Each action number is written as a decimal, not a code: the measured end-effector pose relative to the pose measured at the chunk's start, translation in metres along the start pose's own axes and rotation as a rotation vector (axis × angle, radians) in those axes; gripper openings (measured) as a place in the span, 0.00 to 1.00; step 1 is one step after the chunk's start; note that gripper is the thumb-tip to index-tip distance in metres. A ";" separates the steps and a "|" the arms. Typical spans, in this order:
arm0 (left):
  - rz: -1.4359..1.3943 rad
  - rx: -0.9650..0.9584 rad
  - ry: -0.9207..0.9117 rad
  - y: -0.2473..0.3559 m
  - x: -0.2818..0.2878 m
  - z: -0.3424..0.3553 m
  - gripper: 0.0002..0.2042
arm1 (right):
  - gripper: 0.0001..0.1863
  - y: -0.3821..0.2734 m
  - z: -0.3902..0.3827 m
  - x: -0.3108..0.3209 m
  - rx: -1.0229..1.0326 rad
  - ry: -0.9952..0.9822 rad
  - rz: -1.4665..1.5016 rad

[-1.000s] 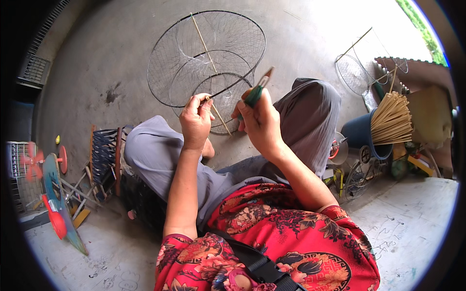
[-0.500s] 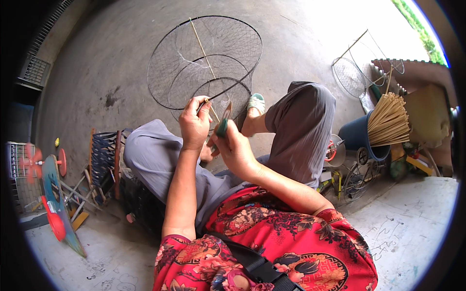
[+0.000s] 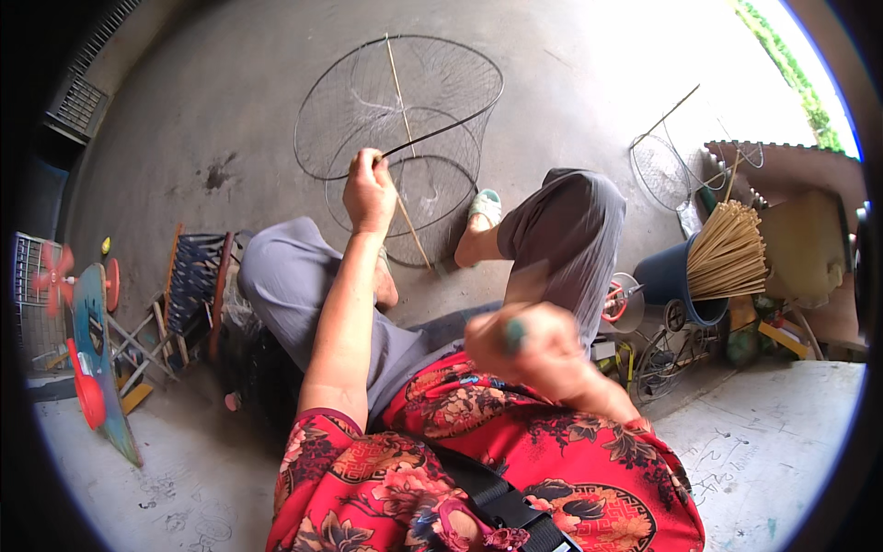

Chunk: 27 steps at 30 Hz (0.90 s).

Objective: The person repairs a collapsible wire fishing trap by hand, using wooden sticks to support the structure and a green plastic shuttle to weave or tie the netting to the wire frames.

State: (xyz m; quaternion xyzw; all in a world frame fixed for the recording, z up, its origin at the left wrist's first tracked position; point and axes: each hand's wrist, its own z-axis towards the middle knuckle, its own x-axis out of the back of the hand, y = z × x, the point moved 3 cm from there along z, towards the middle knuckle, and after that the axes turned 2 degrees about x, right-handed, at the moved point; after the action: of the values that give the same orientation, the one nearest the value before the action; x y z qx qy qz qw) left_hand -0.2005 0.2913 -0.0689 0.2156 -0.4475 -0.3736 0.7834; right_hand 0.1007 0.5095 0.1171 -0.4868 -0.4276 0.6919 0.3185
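Observation:
My left hand point(image 3: 370, 195) is raised in front of my knees, its fingers pinched on the end of a thin black rod point(image 3: 432, 131). This rod runs into the round rim of a mesh net trap point(image 3: 391, 78) standing on the floor between my feet and beyond. A thin bamboo stick point(image 3: 398, 83) crosses the net. Another light stick point(image 3: 409, 225) slants down below my left hand. My right hand point(image 3: 538, 345), blurred by motion, is closed in front of my right thigh. A green handle point(image 3: 515, 335) shows in its fist; the rest of that tool is smeared or hidden.
A blue bucket point(image 3: 664, 273) full of light wooden sticks point(image 3: 728, 253) stands to my right. Another wire-framed net point(image 3: 660, 170) lies farther off. On the left are a folding stool point(image 3: 198, 281) and a painted board with red wheels point(image 3: 92, 336).
My right hand has drawn back toward my body and right, away from my left hand, taking the green-handled tool with it. My left hand has shifted slightly up, still on the rod.

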 end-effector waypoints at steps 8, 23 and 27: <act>-0.353 0.102 -0.447 0.066 -0.006 0.003 0.05 | 0.17 0.052 -0.009 0.057 -0.059 0.302 -0.010; -0.397 0.321 -0.508 0.035 0.004 0.005 0.05 | 0.17 0.203 0.147 0.108 -0.500 0.131 -0.565; -0.325 0.357 -0.591 0.034 0.001 0.016 0.07 | 0.10 0.227 0.182 0.124 -0.125 0.571 0.553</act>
State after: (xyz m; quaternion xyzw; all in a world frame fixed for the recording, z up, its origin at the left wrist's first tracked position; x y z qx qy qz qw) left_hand -0.2005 0.3118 -0.0380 0.2996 -0.6721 -0.4551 0.5013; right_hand -0.1174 0.4664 -0.1079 -0.7747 -0.2162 0.5610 0.1960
